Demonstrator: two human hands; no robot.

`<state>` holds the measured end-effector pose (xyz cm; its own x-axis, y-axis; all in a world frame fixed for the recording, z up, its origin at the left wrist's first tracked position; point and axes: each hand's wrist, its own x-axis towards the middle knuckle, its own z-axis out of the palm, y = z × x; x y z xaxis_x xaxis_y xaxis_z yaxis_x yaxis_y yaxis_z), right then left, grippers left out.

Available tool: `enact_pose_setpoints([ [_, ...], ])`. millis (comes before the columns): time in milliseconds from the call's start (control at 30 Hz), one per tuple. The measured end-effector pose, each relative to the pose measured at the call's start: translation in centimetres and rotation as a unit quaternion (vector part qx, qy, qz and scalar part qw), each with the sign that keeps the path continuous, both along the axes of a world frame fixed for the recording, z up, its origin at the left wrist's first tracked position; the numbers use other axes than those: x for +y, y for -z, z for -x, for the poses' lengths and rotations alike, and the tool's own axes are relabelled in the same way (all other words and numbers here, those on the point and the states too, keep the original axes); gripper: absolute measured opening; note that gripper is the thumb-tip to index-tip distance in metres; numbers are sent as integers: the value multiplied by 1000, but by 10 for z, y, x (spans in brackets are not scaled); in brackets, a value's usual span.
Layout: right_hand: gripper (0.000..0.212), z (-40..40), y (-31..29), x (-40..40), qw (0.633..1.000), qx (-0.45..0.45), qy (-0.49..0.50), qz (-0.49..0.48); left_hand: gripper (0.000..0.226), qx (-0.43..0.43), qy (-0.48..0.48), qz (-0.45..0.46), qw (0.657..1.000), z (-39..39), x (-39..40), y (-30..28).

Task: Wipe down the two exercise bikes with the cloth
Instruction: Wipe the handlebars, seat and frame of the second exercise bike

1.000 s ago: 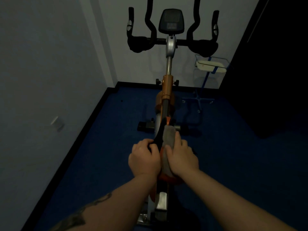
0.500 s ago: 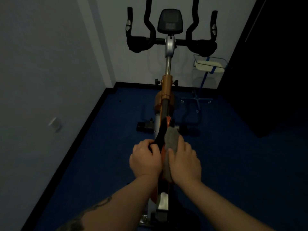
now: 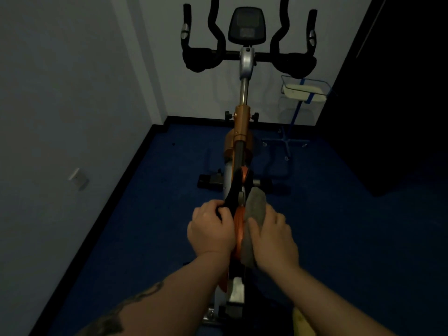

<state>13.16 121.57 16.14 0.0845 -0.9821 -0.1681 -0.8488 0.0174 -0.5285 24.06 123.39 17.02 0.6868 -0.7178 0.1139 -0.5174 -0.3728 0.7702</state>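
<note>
My left hand (image 3: 210, 232) sits just left of centre in the lower half of the frame, its fingers (image 3: 219, 206) curled round the black saddle (image 3: 233, 194) of the orange and silver exercise bike (image 3: 243, 132), gripping its left side. My right hand (image 3: 274, 241) lies just to the right of it, fingers fairly straight, pressing the grey cloth (image 3: 254, 209) flat against the right side of the saddle; I cannot tell how my thumb lies beneath it. The cloth's rounded end sticks out beyond my fingertips towards the middle of the frame, and its lower edge hangs below my palm beside an orange part of the frame.

The bike runs straight up the centre of the picture, its black handlebars (image 3: 249, 54) and dark console screen (image 3: 246, 25) at the top against the pale wall (image 3: 60, 93). The blue carpeted floor (image 3: 351, 226) spreads beneath. In the upper right stands a blue-legged stand with a white tray (image 3: 304, 92).
</note>
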Motion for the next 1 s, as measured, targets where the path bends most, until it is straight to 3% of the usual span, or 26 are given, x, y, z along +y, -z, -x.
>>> enact_pose_setpoints([
  [67,54,-11,0,-39,996,16,3,-84,21,1,-1,-1,1000,0,1,0],
  [133,55,-20,-3,-52,994,10,17,-109,22,2,0,-1,1000,0,1,0],
  [267,64,-5,-3,1,993,85,-58,54,35,-8,-3,27,1000,0,0,2],
  [333,66,-1,0,-5,994,67,-76,51,37,-15,-6,29,999,0,-1,4],
  [467,62,-29,5,-65,996,13,-13,-90,38,-15,-11,15,1000,-1,-2,7],
  [667,69,2,-4,-16,992,28,-119,29,34,-19,-33,4,999,-2,-3,10],
  [767,68,-14,6,-57,995,3,-90,-53,24,-18,-44,-26,999,-1,-5,12],
  [833,65,-29,10,-89,989,-67,-35,-124,24,-16,-65,-37,997,1,-5,11],
  [900,67,-27,12,-85,988,-74,-44,-128,25,-23,-86,-42,995,3,-5,11],
  [1000,72,4,10,-46,987,-61,-133,-65,35,-81,-77,-41,993,6,-6,11],
])
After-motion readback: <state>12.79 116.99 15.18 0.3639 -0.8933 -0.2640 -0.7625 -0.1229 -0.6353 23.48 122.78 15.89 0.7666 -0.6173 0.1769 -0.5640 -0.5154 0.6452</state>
